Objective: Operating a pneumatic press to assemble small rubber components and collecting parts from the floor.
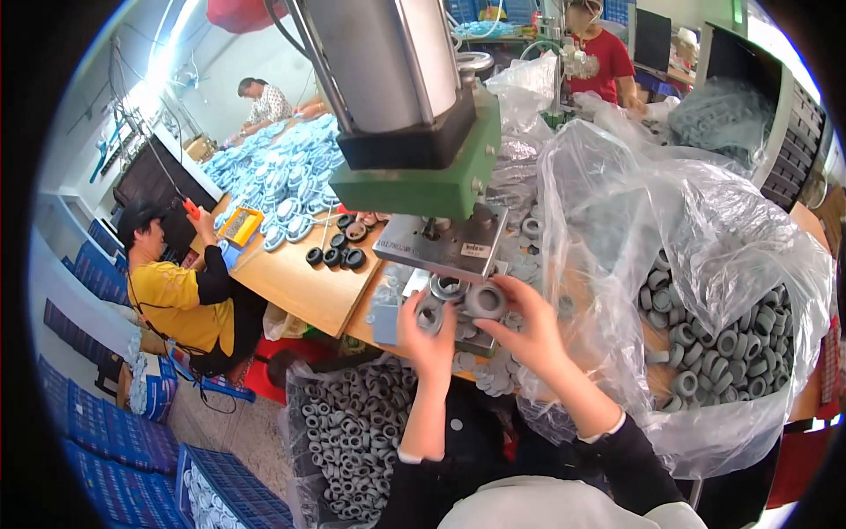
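Note:
My left hand point(426, 339) pinches a small grey ring point(430, 316) just in front of the press base. My right hand point(527, 328) holds a larger grey ring point(486, 301) by its edge, right beside the metal seat point(448, 286) under the press plate point(445, 244). Above both hands stands the press point(414, 181), with a green body and a steel cylinder. Flat grey washers point(495, 375) lie loose on the bench below my right wrist.
An open clear bag of grey rings point(723, 348) sits at my right; another bag of rings point(352, 436) stands below the bench at left. A seated person in yellow point(176, 295) works at the wooden table point(295, 278). Two more people stand farther back. Blue crates point(115, 450) line the floor.

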